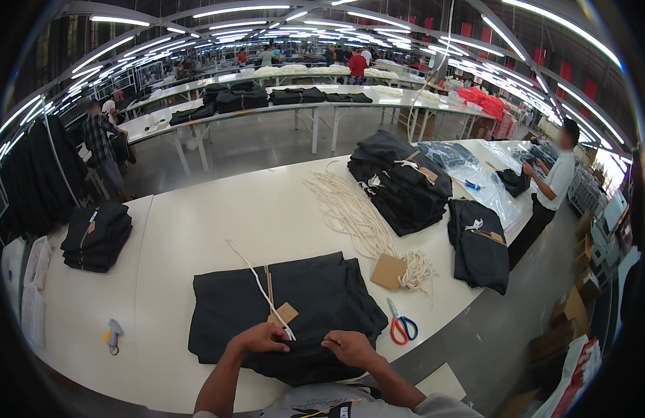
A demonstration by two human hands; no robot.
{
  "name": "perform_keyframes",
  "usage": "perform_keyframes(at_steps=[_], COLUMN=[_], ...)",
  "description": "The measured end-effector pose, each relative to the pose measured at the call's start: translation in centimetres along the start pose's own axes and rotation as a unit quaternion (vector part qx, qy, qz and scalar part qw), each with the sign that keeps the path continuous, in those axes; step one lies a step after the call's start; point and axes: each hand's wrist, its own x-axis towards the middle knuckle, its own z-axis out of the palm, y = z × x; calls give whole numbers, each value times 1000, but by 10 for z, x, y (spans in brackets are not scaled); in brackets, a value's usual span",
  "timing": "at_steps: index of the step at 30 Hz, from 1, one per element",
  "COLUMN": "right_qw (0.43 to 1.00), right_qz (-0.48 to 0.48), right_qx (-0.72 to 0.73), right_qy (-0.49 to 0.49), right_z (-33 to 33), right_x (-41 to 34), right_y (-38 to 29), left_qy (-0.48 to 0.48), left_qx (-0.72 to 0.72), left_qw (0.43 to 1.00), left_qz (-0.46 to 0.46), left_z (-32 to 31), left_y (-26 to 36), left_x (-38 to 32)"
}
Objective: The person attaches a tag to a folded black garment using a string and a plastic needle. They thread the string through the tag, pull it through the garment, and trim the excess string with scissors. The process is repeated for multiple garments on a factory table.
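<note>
A stack of folded black garments (312,292) lies in front of me, its near edge close to my body. My left hand (261,338) rests at its near middle, fingertips beside the lower end of a white cord (260,279); whether it grips cord or cloth is unclear. Under the cord is a brown cardboard tag (285,313), and a tan strip (269,282) runs up the cloth. My right hand (351,346), fingers curled together, pinches the near part of the top garment. Scissors with red and blue handles (402,326) lie right of the stack.
Loose cream cords (354,214) and a cardboard piece (389,271) lie beyond the stack. Black garment piles stand at left (96,237), back right (398,183) and right (478,245). A tagging gun (113,337) lies left. A co-worker (555,177) handles dark cloth at the table's right end.
</note>
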Motion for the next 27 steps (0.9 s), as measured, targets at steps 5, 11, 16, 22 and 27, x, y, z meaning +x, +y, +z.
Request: perform_keyframes(at_steps=[5,11,16,22,27], right_qw=[1000,1000,999,997,987], right_qz=[-4,-6,-28,-30,13], right_qx=[23,21,32,61,160], right_qy=[4,-1,-5,-29,-16], right_z=[8,11,15,41,47], right_x=[0,2,6,17,16], right_y=[-4,-1,2,4,-8], left_qy=[10,51,70,70,76], left_qx=[-14,-77,-73,-13,-31], left_qw=[1000,995,994,997,996], left_qz=[10,-28,-38,1,-26], left_z=[8,20,22,30,30], left_y=[-6,4,11,12,3], left_x=[-3,-12,-14,-4,-4])
